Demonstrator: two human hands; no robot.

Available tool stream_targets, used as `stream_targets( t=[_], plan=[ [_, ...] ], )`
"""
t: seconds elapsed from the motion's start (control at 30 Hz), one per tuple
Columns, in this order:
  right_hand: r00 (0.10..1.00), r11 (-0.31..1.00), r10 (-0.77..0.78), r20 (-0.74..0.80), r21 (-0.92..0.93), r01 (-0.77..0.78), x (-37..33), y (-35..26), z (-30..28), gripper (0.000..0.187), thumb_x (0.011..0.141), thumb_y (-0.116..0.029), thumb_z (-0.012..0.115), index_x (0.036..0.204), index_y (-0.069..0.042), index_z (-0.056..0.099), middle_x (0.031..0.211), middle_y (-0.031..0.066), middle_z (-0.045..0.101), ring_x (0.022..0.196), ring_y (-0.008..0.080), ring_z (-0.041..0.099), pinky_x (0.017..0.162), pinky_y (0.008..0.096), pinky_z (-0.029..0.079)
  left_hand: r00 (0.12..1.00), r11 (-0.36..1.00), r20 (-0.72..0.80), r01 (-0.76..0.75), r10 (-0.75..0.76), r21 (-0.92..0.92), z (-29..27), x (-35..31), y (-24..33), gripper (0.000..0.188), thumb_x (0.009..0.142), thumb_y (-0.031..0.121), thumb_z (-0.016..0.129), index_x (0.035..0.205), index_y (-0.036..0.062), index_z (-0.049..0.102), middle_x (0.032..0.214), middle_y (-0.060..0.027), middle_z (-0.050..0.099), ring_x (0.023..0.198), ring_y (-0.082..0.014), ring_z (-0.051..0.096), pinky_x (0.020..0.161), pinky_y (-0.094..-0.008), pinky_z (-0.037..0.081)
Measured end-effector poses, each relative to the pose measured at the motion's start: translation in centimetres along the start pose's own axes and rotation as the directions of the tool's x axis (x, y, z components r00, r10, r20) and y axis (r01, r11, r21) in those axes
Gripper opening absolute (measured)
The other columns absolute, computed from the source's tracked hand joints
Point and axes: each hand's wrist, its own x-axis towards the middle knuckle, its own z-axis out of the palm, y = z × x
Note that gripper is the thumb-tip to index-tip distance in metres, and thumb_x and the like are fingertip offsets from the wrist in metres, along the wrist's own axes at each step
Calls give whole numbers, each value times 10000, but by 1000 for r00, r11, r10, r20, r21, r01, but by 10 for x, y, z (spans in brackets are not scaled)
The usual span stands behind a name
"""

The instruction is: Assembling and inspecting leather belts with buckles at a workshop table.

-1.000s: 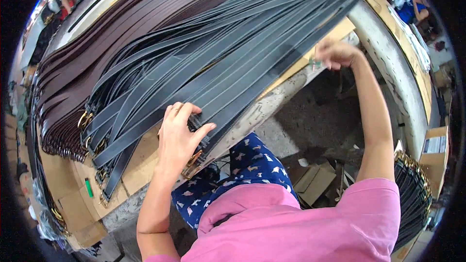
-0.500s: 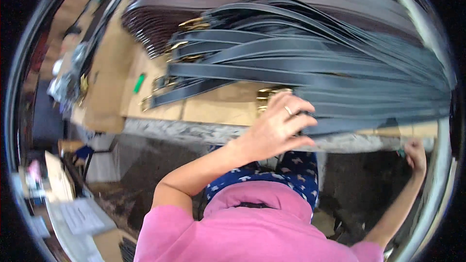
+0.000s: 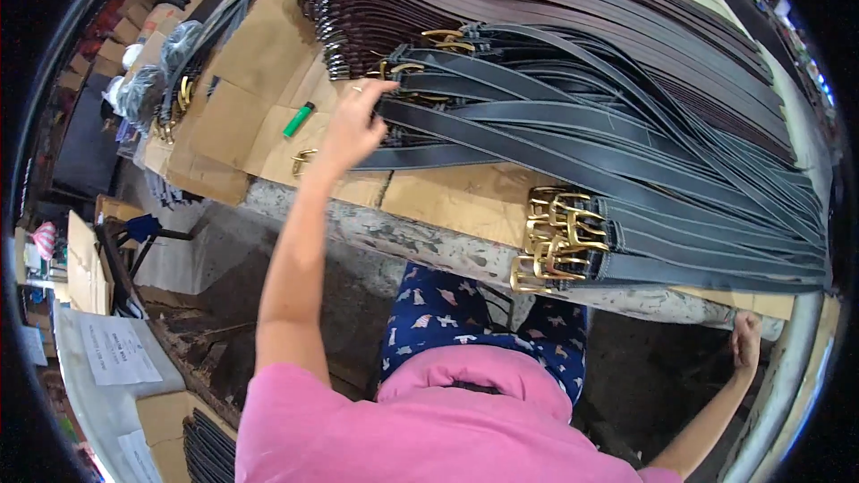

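Observation:
My left hand (image 3: 353,125) reaches over the table with its fingers bent around the buckle end of a black belt (image 3: 483,139); the hand covers that buckle. Several more black belts with pale stitching and gold buckles fan out beside it. Closer to me, a cluster of gold buckles (image 3: 568,233) lies at the ends of another group of black belts, near the table's front edge. At the far right, below that edge, my right hand (image 3: 744,340) is curled closed. What it holds, if anything, is hidden.
Dark brown belts (image 3: 555,0) lie in a thick row behind the black ones. A green lighter (image 3: 300,120) rests on the cardboard (image 3: 447,201) covering the table. Plastic-wrapped goods (image 3: 143,98) stand at the left. Papers (image 3: 121,349) lie on a surface at the lower left.
My left hand has moved left and away from me, from the near buckle cluster to the farther belt ends. My right hand stays low at the right. The view has shifted.

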Motion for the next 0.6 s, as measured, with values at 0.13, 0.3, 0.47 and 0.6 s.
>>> stream_targets(
  t=[0.13, 0.3, 0.47, 0.6],
  plan=[
    [963, 867, -73, -261, 461, 191, 7, -42, 58, 158, 986, -241, 622, 981, -87, 583, 755, -19, 569, 442, 38, 438, 369, 176, 339, 973, 992, 229, 64, -37, -109, -25, 10, -16, 586, 689, -39, 589, 1256, 96, 533, 1062, -147, 578, 1115, -314, 566, 962, -416, 450],
    [947, 701, -320, -33, 664, 260, 9, -111, 143, 219, 988, -264, 608, 1089, -71, 624, 1074, 104, 633, 949, 200, 600, 802, 321, 507, 969, 996, 237, -58, 71, -61, -44, 31, -18, 440, 653, 27, 655, 1090, 50, 604, 964, -123, 544, 976, -291, 575, 878, -389, 475],
    [795, 633, -455, 402, 774, -29, 11, -191, 281, 256, 982, -355, 581, 1088, -151, 693, 1553, 172, 351, 1389, 459, 363, 1141, 522, 346, 976, 968, 142, -136, 168, -213, -89, 47, 6, 359, 648, 72, 624, 999, 5, 654, 920, -86, 553, 889, -227, 563, 843, -337, 459],
    [718, 568, -474, 509, 800, -192, 20, -220, 351, 253, 992, -357, 561, 1041, -157, 706, 1561, 120, 351, 1359, 514, 367, 1122, 538, 369, 980, 890, 72, -135, 184, -436, -121, 47, 41, 442, 697, -37, 542, 1126, -31, 647, 1101, -80, 577, 1098, -164, 561, 1003, -291, 399]
  ],
)
